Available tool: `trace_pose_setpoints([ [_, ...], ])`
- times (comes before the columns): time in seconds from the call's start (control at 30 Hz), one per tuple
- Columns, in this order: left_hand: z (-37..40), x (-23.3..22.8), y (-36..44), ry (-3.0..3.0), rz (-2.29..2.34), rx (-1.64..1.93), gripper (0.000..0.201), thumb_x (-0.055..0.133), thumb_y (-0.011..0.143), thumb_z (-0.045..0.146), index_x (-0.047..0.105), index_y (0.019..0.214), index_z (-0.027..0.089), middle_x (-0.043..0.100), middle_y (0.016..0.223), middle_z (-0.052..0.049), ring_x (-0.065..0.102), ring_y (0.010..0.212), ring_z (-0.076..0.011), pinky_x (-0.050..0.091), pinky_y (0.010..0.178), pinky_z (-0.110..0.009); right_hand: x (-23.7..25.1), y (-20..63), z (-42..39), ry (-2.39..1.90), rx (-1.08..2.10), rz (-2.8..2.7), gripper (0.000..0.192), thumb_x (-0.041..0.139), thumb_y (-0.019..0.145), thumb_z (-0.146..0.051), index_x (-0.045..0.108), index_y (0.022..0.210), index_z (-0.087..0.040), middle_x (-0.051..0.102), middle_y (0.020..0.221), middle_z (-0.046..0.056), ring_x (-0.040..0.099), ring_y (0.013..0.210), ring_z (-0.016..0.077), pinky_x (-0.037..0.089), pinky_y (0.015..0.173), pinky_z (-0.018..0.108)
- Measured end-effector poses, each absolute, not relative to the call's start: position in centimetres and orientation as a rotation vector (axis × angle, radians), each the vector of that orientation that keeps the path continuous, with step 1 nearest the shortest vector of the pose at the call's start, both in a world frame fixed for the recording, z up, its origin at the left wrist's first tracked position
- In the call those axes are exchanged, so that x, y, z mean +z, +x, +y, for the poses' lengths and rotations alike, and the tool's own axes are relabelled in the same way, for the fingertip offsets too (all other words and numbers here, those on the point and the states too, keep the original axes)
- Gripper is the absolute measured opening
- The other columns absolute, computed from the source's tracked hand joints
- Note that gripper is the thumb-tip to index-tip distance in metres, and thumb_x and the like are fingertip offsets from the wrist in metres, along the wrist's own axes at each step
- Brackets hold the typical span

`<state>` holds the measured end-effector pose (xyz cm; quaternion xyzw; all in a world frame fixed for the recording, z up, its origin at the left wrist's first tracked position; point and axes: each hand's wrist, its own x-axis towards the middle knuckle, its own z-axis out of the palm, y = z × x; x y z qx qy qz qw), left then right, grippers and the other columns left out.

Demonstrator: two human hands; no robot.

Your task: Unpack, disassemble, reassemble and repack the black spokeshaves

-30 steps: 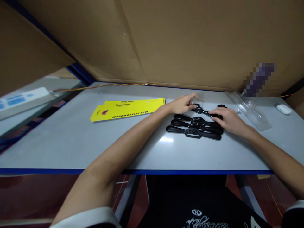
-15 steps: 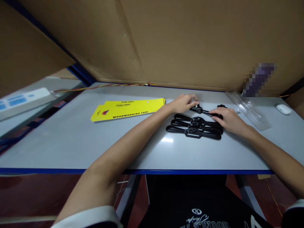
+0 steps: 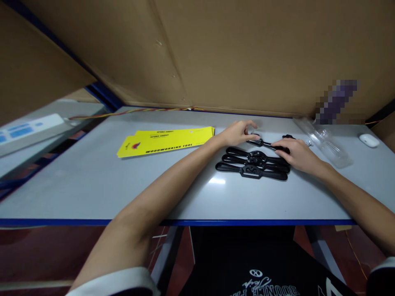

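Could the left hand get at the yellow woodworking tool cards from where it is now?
Probably yes. The left hand rests just beside the yellow cards, which lie flat and uncovered on the grey table, with nothing between them.

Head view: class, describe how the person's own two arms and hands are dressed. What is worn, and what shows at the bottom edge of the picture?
Both forearms are bare; the left hand and right hand wear no gloves, rings or watch. White sleeve cuffs show at the bottom corners, at the upper arms. Between them is a black garment with white script lettering.
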<state>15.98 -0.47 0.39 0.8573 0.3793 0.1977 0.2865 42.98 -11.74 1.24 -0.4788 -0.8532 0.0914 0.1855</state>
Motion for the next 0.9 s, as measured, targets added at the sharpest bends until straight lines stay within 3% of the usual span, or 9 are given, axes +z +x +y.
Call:
trace_pose_setpoints([
  [0.23,-0.4,0.4,16.0,2.406,0.958,0.524,0.043,0.058,0.105,0.047,0.075,0.128,0.014,0.060,0.070,0.001,0.053,0.069,-0.0185,0.039,0.073,-0.031,1.3,43.0,-11.7,-1.359,0.281,-2.390,0.032,0.060,0.104,-0.023,0.084,0.127,-0.025,0.083,0.123,0.012,0.077,0.112,0.0336,0.059,0.100,0.052],
  [0.47,0.2,0.5,15.1,2.277,0.793,0.456,0.048,0.064,0.099,0.035,0.068,0.141,0.012,0.052,0.070,0.004,0.048,0.064,-0.0159,0.039,0.070,-0.030,1.1,43.1,-11.7,-1.356,0.277,-2.403,0.033,0.058,0.105,-0.024,0.083,0.127,-0.024,0.082,0.124,0.013,0.076,0.115,0.0349,0.058,0.100,0.055],
  [0.7,0.1,0.2,15.7,2.306,0.967,0.492,0.070,0.083,0.088,0.052,0.069,0.144,0.012,0.063,0.077,0.001,0.055,0.071,-0.0176,0.041,0.075,-0.030,1.4,42.9,-11.9,-1.370,0.293,-2.397,0.033,0.059,0.105,-0.023,0.083,0.126,-0.027,0.082,0.125,0.012,0.076,0.115,0.0347,0.059,0.100,0.055],
  [0.9,-0.8,0.3,16.5,2.459,1.106,0.533,0.054,0.059,0.104,0.058,0.078,0.130,0.014,0.067,0.078,-0.003,0.056,0.072,-0.0207,0.039,0.076,-0.032,1.3,42.9,-11.9,-1.364,0.279,-2.399,0.032,0.059,0.105,-0.024,0.082,0.127,-0.027,0.082,0.125,0.012,0.076,0.114,0.0338,0.059,0.100,0.054],
])
